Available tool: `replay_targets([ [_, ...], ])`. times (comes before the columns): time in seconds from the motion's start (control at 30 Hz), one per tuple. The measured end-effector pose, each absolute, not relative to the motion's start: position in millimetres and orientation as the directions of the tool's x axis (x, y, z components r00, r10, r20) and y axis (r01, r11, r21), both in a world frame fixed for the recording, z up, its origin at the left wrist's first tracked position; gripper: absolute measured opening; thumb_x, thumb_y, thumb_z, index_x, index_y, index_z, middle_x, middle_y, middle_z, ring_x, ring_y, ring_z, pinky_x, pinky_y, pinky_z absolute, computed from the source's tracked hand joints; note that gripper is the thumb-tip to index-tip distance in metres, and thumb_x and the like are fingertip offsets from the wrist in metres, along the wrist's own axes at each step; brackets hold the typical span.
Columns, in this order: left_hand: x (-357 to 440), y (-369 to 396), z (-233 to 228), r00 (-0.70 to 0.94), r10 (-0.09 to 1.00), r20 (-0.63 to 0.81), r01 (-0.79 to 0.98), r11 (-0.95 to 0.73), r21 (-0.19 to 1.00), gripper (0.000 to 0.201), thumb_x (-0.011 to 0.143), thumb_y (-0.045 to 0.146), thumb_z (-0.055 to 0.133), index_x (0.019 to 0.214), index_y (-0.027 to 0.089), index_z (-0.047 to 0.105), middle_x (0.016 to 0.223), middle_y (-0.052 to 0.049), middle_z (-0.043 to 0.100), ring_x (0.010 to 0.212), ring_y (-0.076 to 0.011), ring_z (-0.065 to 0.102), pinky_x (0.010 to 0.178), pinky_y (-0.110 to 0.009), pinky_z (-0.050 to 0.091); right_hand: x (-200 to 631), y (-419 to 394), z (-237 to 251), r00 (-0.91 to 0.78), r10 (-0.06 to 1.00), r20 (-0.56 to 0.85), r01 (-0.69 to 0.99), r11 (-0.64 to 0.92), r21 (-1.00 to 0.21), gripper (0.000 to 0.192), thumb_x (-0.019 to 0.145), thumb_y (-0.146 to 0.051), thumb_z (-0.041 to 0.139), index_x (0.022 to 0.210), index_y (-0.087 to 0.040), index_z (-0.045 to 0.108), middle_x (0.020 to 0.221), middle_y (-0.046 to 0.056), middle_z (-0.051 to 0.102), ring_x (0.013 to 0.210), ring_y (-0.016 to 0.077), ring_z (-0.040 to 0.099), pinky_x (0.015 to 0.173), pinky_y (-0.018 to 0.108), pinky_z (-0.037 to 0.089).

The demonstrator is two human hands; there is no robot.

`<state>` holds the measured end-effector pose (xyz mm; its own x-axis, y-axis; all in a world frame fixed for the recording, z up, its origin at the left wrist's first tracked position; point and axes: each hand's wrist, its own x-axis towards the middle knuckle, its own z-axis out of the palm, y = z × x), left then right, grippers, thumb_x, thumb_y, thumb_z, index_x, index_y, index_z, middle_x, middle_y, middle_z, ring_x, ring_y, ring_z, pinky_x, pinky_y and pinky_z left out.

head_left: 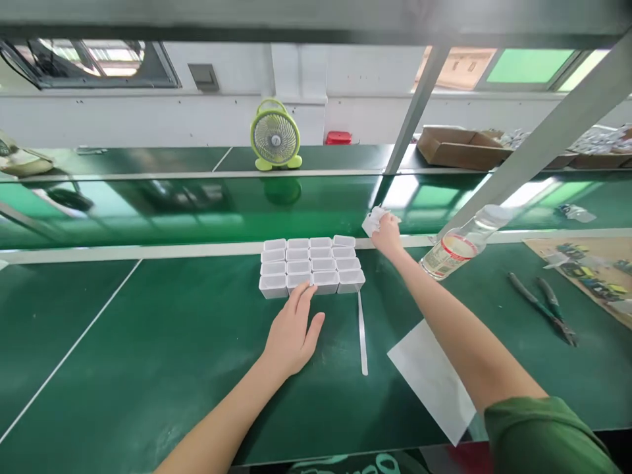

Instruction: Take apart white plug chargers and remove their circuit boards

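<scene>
Several small white plastic boxes point(299, 266) stand in tight rows against the pale rail of the green bench. My left hand point(291, 329) lies at their front side, fingers stretched out and the fingertips at a front-row box. Farther right, my right hand point(388, 235) is closed around a crumpled white tissue point(373, 220), held over the rail by the conveyor surface. A thin white strip point(363, 336) lies in front of the boxes' right corner. Under my right forearm is a sheet of white paper point(429, 375), partly hidden by the arm.
A clear bottle point(451, 253) with a label stands right of my right forearm. Pliers point(546, 306) lie farther right, beside a cardboard sheet point(557, 253) with small parts. A green fan point(275, 137) and an open carton point(454, 148) sit on the back shelf. A slanted metal post point(533, 145) rises at right.
</scene>
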<state>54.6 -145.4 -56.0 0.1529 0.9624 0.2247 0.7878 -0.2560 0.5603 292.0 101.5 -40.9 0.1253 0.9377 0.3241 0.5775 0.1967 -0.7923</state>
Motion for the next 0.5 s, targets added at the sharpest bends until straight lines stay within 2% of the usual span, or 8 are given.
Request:
replay_targets([
  [0.07,53.4,-143.3,-57.7,0.145,0.964,0.223,0.798,-0.247,0.550,0.045,0.101,0.038,0.035,0.143,0.022,0.038,0.150,-0.014,0.039,0.106,-0.0215,0.064,0.088,-0.039,0.057,286.8,101.1,-39.9,0.126,0.929,0.348,0.583,0.215,-0.784,0.034,0.081,-0.022,0.062,0.111,-0.015,0.050,0.119,0.012,0.050,0.111,0.0282,0.050,0.097,0.052,0.043],
  [0.2,51.4,-139.8,-57.9,0.103,0.970,0.221,0.803,-0.212,0.557,0.043,0.101,0.039,0.035,0.141,0.023,0.039,0.148,-0.013,0.041,0.106,-0.0218,0.065,0.085,-0.039,0.059,293.7,47.8,-30.9,0.066,0.911,0.408,0.562,0.303,-0.769,0.052,0.078,-0.019,0.057,0.127,-0.015,0.040,0.133,0.020,0.039,0.101,0.0252,0.055,0.083,0.043,0.053],
  [0.27,50.2,-138.2,-57.6,0.087,0.970,0.227,0.791,-0.206,0.576,0.040,0.101,0.039,0.034,0.137,0.023,0.043,0.141,-0.013,0.046,0.104,-0.0217,0.065,0.082,-0.038,0.059,302.4,6.1,-29.8,-0.006,0.909,0.417,0.543,0.353,-0.762,0.058,0.080,-0.019,0.054,0.134,-0.019,0.034,0.132,0.017,0.041,0.094,0.0215,0.059,0.072,0.037,0.057],
  [0.37,48.0,-134.9,-60.5,0.075,0.962,0.263,0.777,-0.222,0.589,0.039,0.101,0.040,0.035,0.134,0.022,0.046,0.131,-0.013,0.051,0.102,-0.0223,0.064,0.082,-0.037,0.059,315.5,-46.7,-37.7,-0.087,0.911,0.404,0.545,0.383,-0.746,0.053,0.081,-0.019,0.055,0.131,-0.020,0.039,0.120,0.013,0.049,0.074,0.0153,0.061,0.057,0.030,0.057],
  [0.43,46.4,-131.9,-64.5,0.072,0.948,0.309,0.788,-0.244,0.566,0.039,0.100,0.041,0.036,0.131,0.021,0.047,0.126,-0.013,0.053,0.105,-0.0239,0.063,0.087,-0.040,0.057,322.6,-64.6,-46.6,-0.064,0.901,0.428,0.567,0.386,-0.728,0.054,0.082,-0.019,0.054,0.134,-0.020,0.038,0.119,0.013,0.048,0.075,0.0148,0.060,0.056,0.029,0.057],
  [0.5,44.8,-128.3,-68.2,0.053,0.935,0.351,0.806,-0.248,0.538,0.040,0.099,0.045,0.035,0.126,0.020,0.050,0.122,-0.013,0.054,0.110,-0.0258,0.060,0.092,-0.043,0.054,328.3,-69.0,-53.6,-0.023,0.877,0.479,0.594,0.398,-0.699,0.054,0.084,-0.018,0.050,0.136,-0.021,0.036,0.119,0.013,0.047,0.076,0.0146,0.059,0.062,0.032,0.059],
])
